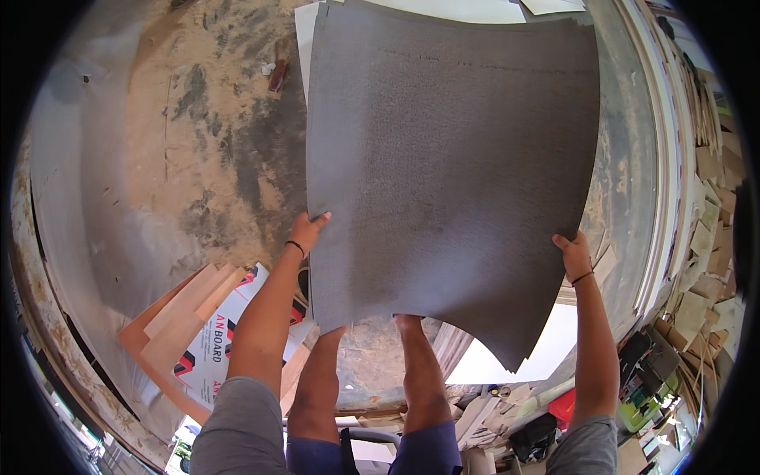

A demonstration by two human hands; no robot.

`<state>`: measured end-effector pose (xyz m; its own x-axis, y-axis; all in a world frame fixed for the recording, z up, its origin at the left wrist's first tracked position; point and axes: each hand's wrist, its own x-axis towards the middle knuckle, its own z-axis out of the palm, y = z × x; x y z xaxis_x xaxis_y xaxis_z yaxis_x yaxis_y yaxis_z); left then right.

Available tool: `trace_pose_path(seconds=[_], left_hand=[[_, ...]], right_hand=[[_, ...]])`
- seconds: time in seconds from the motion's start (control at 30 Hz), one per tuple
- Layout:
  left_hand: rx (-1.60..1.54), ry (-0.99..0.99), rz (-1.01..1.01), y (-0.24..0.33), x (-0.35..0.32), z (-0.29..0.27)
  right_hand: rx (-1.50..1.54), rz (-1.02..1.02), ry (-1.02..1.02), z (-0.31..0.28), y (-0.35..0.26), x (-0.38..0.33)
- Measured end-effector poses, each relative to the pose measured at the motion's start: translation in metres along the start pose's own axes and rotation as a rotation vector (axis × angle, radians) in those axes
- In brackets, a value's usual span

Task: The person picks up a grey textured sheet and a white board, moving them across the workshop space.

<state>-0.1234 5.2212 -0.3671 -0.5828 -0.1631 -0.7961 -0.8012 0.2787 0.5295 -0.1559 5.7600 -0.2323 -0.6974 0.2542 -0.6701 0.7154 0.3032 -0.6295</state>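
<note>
A large dark grey sheet (459, 174) spreads in front of me, its near edge bowed and its near right corner dipping toward my legs. At the corners its edges look doubled, so more than one sheet may lie together. My left hand (310, 231) grips the left edge, thumb on top and fingers hidden underneath. Farther right, my right hand (576, 255) holds the opposite edge in the same way. White sheets (303, 47) show beneath the grey one at the far end, and a white panel (522, 348) lies under its near right corner.
Wooden boards and a printed white board (212, 348) are stacked at the lower left. A small brown block (278, 76) lies on the dusty, stained floor (190, 158). Long pale panels (661, 158) line the right side, with wood scraps (701, 277) beyond. A black bag (534, 437) sits lower right.
</note>
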Motion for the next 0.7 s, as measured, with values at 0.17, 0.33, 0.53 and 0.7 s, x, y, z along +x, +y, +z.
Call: trace_pose_path(seconds=[0.17,0.33,0.53,0.7], left_hand=[[-0.109,-0.001,0.029,0.062,-0.032,-0.051],[-0.036,-0.03,0.05,0.155,-0.133,-0.103],[0.024,0.036,0.196,0.162,-0.284,-0.13],[-0.04,-0.007,0.264,0.181,-0.404,-0.137]], right_hand=[[-0.362,-0.239,0.059,-0.035,-0.045,-0.007],[0.002,-0.082,-0.167,-0.055,-0.135,-0.089],[-0.22,-0.165,-0.022,-0.113,-0.166,-0.226],[-0.04,-0.163,0.035,-0.162,-0.181,-0.341]])
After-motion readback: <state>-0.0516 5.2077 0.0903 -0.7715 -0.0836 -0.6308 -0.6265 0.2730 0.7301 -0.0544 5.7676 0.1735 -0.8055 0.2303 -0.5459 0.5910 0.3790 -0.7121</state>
